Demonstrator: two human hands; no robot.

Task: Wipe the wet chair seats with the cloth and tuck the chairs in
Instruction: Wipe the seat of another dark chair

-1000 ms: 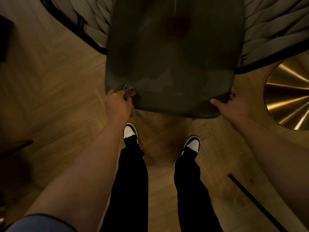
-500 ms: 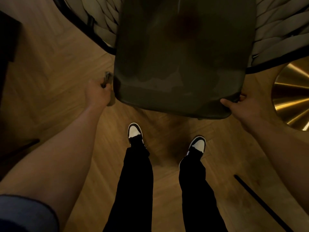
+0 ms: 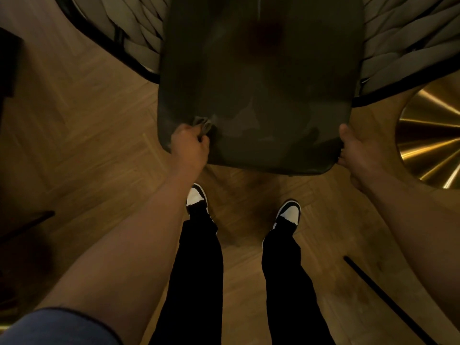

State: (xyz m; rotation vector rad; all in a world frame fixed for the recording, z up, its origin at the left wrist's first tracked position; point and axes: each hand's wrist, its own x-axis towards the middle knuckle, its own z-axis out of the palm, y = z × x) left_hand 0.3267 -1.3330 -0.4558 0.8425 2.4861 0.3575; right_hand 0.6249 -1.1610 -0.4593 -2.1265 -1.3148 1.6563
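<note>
A dark green chair seat (image 3: 261,83) fills the top middle of the head view, with lighter damp-looking patches near its front edge. My left hand (image 3: 190,148) grips a small bunched grey cloth (image 3: 202,124) and presses it on the seat's front left corner. At the front right corner my right hand (image 3: 358,150) holds the seat, thumb on top and fingers curled under the edge. The chair's woven rope sides (image 3: 139,38) curve away at both sides of the seat.
Herringbone wood floor (image 3: 82,135) lies all around. A shiny gold fluted table base (image 3: 433,135) stands at the right, close to my right hand. My two feet in black and white shoes (image 3: 196,197) stand just before the seat. A dark object (image 3: 7,63) is at the far left.
Half a second ago my left hand was off the seat's left side with the cloth; it has moved back onto the front left corner. The right hand has kept its hold.
</note>
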